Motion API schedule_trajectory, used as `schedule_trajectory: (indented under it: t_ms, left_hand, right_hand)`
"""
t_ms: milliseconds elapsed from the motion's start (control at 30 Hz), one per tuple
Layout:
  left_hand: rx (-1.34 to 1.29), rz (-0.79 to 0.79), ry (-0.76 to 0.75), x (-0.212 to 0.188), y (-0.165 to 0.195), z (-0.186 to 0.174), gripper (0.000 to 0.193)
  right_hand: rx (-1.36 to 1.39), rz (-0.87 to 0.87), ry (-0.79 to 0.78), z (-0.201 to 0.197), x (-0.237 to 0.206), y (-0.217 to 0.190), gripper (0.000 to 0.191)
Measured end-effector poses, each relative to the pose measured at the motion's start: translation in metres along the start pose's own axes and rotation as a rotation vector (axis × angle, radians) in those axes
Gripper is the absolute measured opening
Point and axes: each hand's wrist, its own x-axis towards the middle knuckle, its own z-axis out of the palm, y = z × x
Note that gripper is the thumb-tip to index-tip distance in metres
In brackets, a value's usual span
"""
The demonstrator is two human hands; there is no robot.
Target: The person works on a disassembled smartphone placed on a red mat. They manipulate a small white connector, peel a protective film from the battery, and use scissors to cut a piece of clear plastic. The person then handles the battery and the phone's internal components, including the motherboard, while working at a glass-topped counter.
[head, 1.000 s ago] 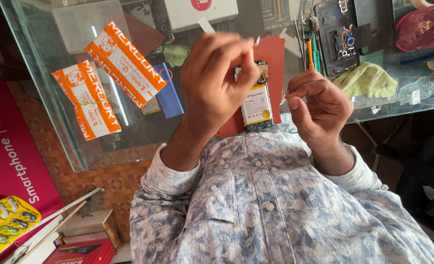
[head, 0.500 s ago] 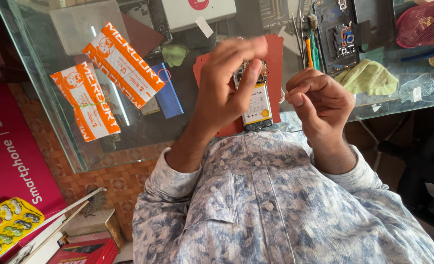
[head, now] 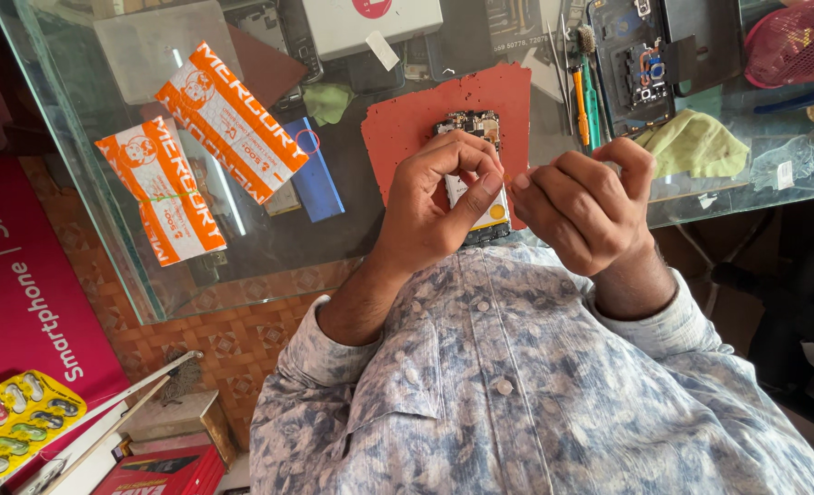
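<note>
An opened phone (head: 480, 128) with its circuit board and battery showing lies on a red mat (head: 407, 128) on the glass table (head: 260, 247). Both of my hands hover just above it, close to my patterned shirt (head: 517, 394). The thumb and forefinger of my left hand (head: 434, 197) are pinched together. My right hand (head: 581, 206) is curled, its fingertips meeting those of the left. A tiny piece (head: 509, 180) sits between the fingertips, too small to identify.
Two orange-and-white packets (head: 228, 119) and a blue flat item (head: 320, 179) lie left of the mat. A second opened phone (head: 645, 60), hand tools (head: 581, 92), a yellow-green cloth (head: 696, 142) and a pink basket (head: 797, 41) are to the right. A blister pack (head: 17, 435) lies at bottom left.
My left hand has come down from a raised, spread pose and closed into a pinch against my right hand's fingertips. The phone on the mat is now more exposed.
</note>
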Motion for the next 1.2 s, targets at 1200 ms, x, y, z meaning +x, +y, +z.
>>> schedule_trajectory:
  t_ms: [1200]
  left_hand:
    - [-0.224, -0.242, 0.386, -0.059, -0.100, -0.004, 0.014]
  right_hand:
    - [1.410, 1.225, -0.467, 0.098, -0.038, 0.000, 0.015]
